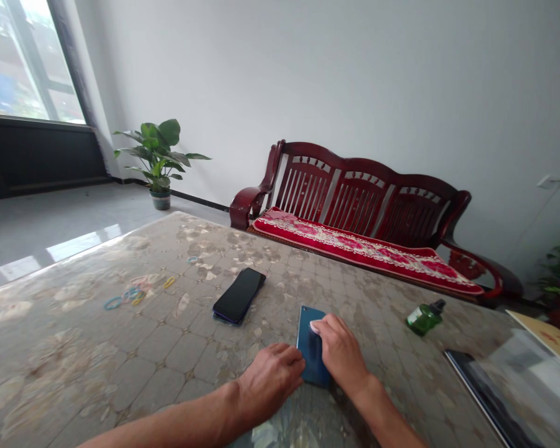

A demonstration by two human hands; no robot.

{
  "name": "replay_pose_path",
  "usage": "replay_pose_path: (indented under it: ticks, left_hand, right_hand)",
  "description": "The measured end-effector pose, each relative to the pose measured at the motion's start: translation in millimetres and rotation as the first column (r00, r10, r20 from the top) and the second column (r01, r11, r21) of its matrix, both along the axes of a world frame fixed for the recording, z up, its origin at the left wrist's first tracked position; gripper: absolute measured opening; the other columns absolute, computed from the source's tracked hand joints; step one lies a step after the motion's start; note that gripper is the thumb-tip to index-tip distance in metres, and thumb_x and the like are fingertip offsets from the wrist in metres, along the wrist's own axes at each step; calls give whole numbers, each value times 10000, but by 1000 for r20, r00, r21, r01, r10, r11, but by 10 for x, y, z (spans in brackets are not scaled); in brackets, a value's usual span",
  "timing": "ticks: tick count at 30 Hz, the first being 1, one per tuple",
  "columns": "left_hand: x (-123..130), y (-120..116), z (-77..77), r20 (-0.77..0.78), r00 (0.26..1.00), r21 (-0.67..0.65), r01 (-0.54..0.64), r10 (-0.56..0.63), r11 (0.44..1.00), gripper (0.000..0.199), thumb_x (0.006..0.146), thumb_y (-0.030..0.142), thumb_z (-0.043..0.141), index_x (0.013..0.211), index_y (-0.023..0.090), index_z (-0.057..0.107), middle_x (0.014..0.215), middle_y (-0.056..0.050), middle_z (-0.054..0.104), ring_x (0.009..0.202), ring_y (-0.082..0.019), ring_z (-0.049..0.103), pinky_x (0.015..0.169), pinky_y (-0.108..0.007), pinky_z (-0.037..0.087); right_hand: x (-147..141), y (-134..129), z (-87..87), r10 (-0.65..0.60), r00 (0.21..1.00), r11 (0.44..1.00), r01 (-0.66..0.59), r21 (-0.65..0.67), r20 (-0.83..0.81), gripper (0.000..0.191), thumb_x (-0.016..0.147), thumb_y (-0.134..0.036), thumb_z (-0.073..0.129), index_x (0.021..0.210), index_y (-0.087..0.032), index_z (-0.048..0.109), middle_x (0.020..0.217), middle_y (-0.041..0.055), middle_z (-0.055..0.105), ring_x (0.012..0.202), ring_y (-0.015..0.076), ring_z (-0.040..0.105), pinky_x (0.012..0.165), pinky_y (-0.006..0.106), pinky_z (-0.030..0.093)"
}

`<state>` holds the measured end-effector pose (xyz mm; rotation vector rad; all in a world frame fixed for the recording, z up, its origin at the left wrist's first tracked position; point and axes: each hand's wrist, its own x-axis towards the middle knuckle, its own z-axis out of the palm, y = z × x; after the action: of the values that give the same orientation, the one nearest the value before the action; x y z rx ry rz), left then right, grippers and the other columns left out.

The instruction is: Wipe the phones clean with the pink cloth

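Observation:
A blue phone (313, 358) lies on the table, its camera side up, between my two hands. My left hand (273, 373) is closed against the phone's left edge, fingers curled and thumb toward the lower edge. My right hand (343, 354) pinches a small white pad (315, 326) and presses it on the upper part of the phone's back. Most of the pad is hidden under my fingers. Farther left, a black phone (240, 295) rests screen up on top of another flat item. To the right stands a green spray bottle (424, 318) with a dark top.
Several coloured hair ties (133, 295) lie at the left on the patterned tablecloth (168, 348). A dark tablet-like device (488, 395) and a yellowish sheet (548, 336) are at the right edge. Beyond the table are a wooden bench (354, 193) and a potted plant (160, 158).

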<state>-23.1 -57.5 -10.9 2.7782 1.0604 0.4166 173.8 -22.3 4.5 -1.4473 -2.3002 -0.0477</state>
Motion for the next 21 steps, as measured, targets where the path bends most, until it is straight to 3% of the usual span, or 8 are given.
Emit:
replay_pose_path:
  ticks: [5,13,15,21]
  left_hand:
    - [-5,-5,2,12,1000,7,-2,2,1000,69,972,249,577,937,194,600,975,-14,659,879,-196,634,838,-308,527]
    - [24,20,-141,30,999,101,-15,12,995,103,934,222,634,844,192,592,877,2,646,800,-186,623,762,-293,524]
    - [23,26,-160,21,1000,118,-5,3,993,100,937,220,629,846,192,598,869,1,647,802,-182,627,764,-285,520]
    - [17,36,-169,13,1000,130,14,-16,991,79,973,228,586,907,196,616,920,-9,662,843,-178,643,801,-279,520]
  right_hand:
    - [-111,235,26,-76,997,997,76,-25,12,302,925,-66,430,905,-200,699,893,66,647,878,192,601,817,277,457]
    - [-62,-331,-9,136,988,988,-141,-61,-77,308,913,-24,447,988,-227,665,938,37,614,916,186,567,814,276,440]
    - [-72,-260,-13,116,991,991,-120,-57,-73,306,909,-21,452,962,-228,670,921,34,613,905,186,565,805,275,439]
    - [-218,285,-58,-13,996,1000,15,14,-88,318,906,-35,427,835,-216,679,825,32,612,780,163,565,743,255,449]
